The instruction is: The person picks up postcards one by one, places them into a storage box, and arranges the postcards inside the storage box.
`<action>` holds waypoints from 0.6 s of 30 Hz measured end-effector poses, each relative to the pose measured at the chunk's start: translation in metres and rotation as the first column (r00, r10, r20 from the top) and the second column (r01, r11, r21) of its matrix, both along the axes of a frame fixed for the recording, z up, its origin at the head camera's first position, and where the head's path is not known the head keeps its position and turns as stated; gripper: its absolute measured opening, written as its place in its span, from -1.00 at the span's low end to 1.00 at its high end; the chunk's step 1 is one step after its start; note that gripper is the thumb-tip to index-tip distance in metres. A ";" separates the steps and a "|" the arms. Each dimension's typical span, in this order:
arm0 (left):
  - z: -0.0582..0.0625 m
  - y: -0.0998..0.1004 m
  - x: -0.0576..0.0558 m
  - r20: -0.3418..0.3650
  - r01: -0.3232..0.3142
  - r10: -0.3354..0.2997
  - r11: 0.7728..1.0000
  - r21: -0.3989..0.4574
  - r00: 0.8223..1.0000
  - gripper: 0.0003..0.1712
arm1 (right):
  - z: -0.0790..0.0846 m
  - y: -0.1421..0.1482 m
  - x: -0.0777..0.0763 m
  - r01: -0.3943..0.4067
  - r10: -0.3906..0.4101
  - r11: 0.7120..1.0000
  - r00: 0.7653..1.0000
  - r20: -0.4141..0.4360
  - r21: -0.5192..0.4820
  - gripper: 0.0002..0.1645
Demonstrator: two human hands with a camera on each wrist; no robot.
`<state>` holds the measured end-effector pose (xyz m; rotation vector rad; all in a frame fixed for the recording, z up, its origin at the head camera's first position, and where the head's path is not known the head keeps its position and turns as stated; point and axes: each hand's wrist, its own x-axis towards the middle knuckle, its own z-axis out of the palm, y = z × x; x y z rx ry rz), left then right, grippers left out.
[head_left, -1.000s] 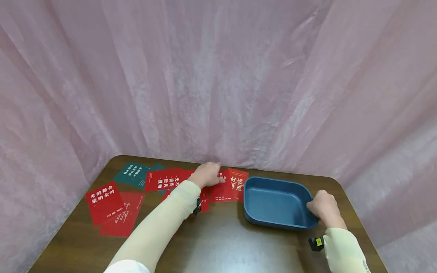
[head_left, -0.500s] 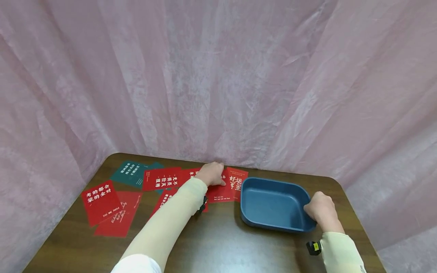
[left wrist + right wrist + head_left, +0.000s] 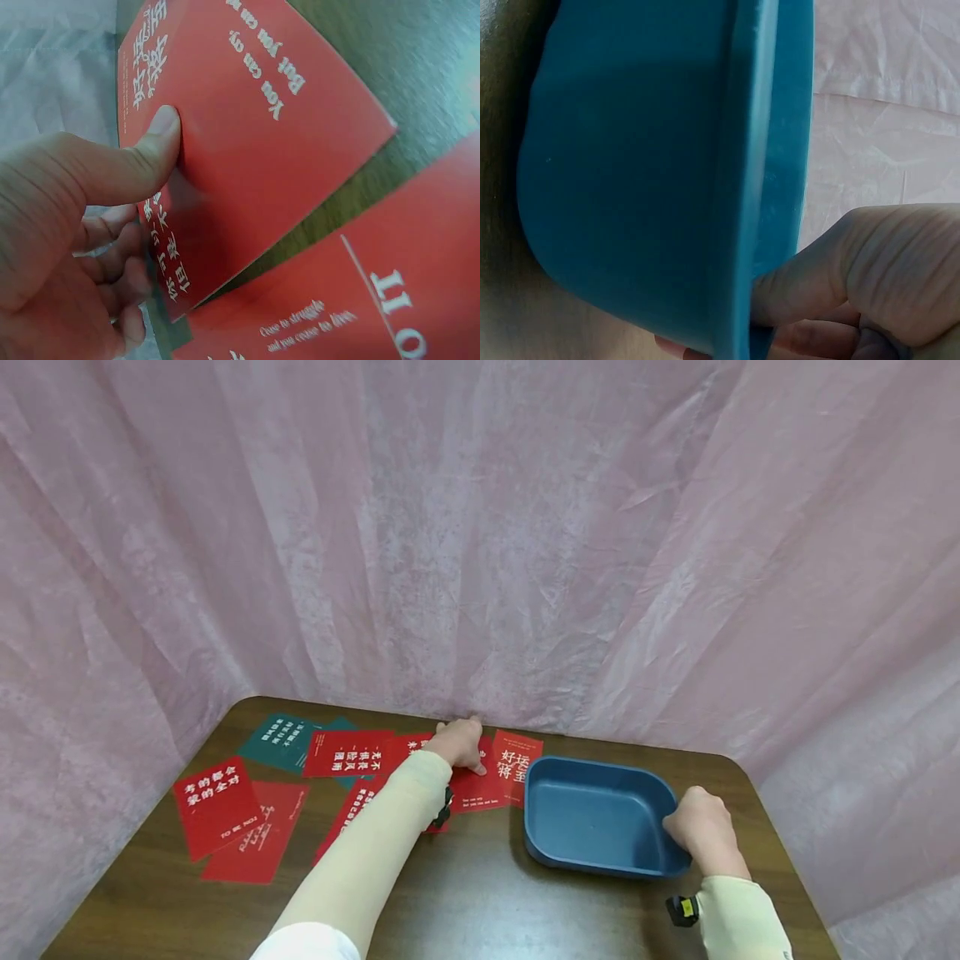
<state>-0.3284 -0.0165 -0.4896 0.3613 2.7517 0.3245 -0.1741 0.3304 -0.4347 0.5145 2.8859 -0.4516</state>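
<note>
My left hand (image 3: 457, 745) reaches to the back of the table, over a row of red cards. In the left wrist view its thumb lies on the face of a red card (image 3: 247, 165) with white print, and the curled fingers are at the card's far edge, partly behind it. Another red card (image 3: 516, 762) with large white characters lies against that one's right side. My right hand (image 3: 702, 831) grips the right end of a blue plastic tub (image 3: 600, 827). Its thumb (image 3: 802, 292) is inside the rim, with fingers outside under it.
Further left on the brown wooden table (image 3: 465, 893) lie more red cards (image 3: 217, 806) and a dark green card (image 3: 279, 742), some overlapping. A pink curtain (image 3: 480, 543) hangs right behind the table's back edge. The tub holds nothing.
The whole view has shifted a little. My left hand's fingers have changed their spread at the red card, which is turned slightly. My right hand keeps its grip on the tub.
</note>
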 end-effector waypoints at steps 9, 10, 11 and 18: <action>-0.009 -0.013 -0.001 -0.008 -0.098 0.098 0.995 -0.001 0.995 -0.03 | -0.002 -0.006 0.003 -0.008 0.009 0.999 1.000 0.005 -0.033 -0.74; -0.009 -0.013 0.000 -0.011 -0.102 0.103 0.994 0.028 0.995 -0.01 | -0.002 -0.007 0.003 -0.009 0.009 0.999 1.000 0.001 -0.031 -0.73; -0.009 -0.013 0.001 -0.023 -0.100 0.101 0.994 0.051 0.995 0.01 | -0.001 -0.007 0.002 -0.010 0.010 1.000 1.000 -0.001 -0.029 -0.73; -0.006 -0.013 0.002 -0.133 -0.082 0.089 0.995 0.058 0.987 -0.03 | 0.003 -0.007 -0.003 -0.004 0.004 1.000 1.000 0.006 -0.021 -0.68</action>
